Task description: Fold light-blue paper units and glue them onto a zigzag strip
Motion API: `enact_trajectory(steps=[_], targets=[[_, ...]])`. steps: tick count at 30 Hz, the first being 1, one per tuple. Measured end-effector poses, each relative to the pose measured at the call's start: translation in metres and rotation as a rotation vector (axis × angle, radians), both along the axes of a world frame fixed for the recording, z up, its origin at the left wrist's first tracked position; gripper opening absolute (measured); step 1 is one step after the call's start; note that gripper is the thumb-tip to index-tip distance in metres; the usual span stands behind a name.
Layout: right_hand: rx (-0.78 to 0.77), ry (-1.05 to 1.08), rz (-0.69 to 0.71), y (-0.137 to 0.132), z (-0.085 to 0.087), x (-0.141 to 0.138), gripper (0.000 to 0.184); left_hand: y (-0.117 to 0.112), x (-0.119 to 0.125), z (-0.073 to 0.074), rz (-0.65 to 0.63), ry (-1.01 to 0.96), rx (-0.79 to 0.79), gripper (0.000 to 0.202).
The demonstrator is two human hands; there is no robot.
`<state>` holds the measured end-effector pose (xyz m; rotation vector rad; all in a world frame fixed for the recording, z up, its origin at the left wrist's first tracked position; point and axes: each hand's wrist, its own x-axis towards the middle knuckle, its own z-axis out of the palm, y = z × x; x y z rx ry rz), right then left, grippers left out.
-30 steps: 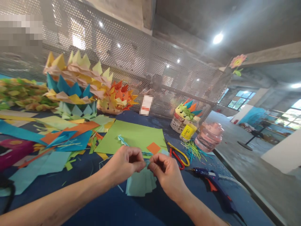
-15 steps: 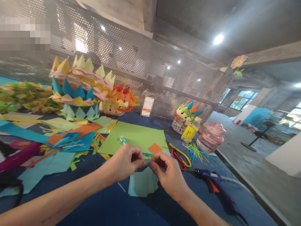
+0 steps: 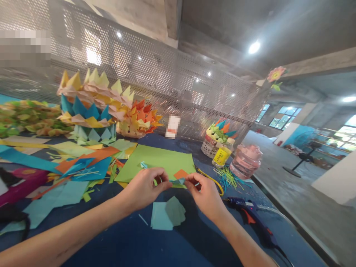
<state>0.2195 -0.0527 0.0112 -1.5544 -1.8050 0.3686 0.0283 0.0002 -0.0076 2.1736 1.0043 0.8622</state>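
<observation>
My left hand [image 3: 144, 187] and my right hand [image 3: 207, 196] pinch the two ends of a small folded light-blue paper piece [image 3: 178, 181] between fingertips, held just above the dark blue table [image 3: 133, 241]. Below the hands lies a small stack of light-blue paper squares [image 3: 167, 216]. Behind the hands a green sheet [image 3: 155, 163] lies flat with an orange square [image 3: 181, 173] on it.
Large folded paper crowns [image 3: 89, 100] and an orange one [image 3: 139, 116] stand at the back left, with coloured paper scraps [image 3: 78, 163] around. A blue glue gun [image 3: 250, 218], scissors [image 3: 214, 181], a yellow-labelled bottle [image 3: 221, 154], a pink jar [image 3: 246, 161] and a basket [image 3: 215, 141] sit right. Mesh fence behind.
Both hands have lifted and moved slightly away from me with the folded piece, exposing the stack of squares below. The right hand now covers the red scissors handle.
</observation>
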Motion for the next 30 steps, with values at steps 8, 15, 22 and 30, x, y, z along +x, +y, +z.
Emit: enact_trajectory(steps=[8, 15, 22, 30], targets=[[-0.196, -0.148, 0.043, -0.003, 0.0, 0.019, 0.011, 0.007, 0.002, -0.018, -0.247, 0.114, 0.405, 0.033], [-0.048, -0.278, -0.08, -0.017, 0.01, 0.019, 0.008, 0.017, 0.016, -0.025, -0.227, 0.169, 0.457, 0.034], [-0.036, -0.414, -0.394, -0.086, 0.022, 0.083, 0.024, 0.015, 0.02, -0.024, -0.203, 0.201, 0.486, 0.038], [-0.22, -0.461, -0.546, -0.125, -0.002, 0.154, 0.033, 0.014, 0.024, -0.032, -0.213, 0.21, 0.532, 0.031]])
